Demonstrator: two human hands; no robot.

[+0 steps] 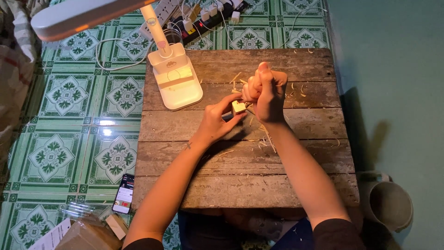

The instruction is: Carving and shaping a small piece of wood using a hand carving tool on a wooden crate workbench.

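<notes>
left hand [217, 121] pinched wood block [238, 107], right hand [267, 92] clenched on a hidden tool; a slip toward the left fingers [230, 121] might have cut them.

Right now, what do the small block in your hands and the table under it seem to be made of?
The block looks like pale raw wood: the curled shavings scattered around it match its colour. The table seems to be rough, unfinished wooden planks, with grey weathered grain and gaps between the boards.
</notes>
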